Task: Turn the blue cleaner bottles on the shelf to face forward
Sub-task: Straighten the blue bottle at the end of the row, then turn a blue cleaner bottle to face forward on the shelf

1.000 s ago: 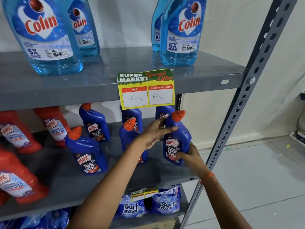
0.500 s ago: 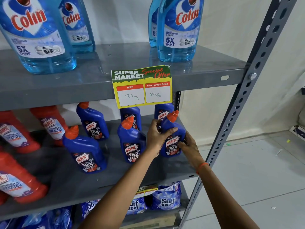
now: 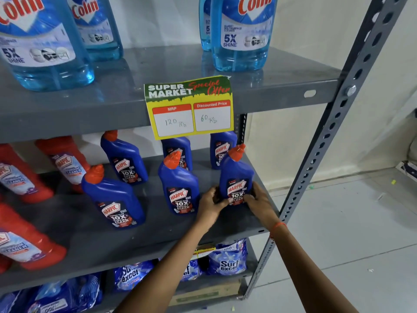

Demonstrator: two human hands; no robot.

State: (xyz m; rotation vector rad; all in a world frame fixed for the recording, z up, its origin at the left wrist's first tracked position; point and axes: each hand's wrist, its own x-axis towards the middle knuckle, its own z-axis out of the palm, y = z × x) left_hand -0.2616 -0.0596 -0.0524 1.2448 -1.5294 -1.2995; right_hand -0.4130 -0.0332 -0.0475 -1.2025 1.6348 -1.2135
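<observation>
Grey middle shelf (image 3: 74, 236), frame centre-right: your left hand (image 3: 212, 203) and right hand (image 3: 259, 199) clasp the upright blue bottle (image 3: 235, 175) between them.

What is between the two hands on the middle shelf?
A blue Harpic bottle, upright, label forward; the left hand and right hand hold its base, in the head view.
</observation>
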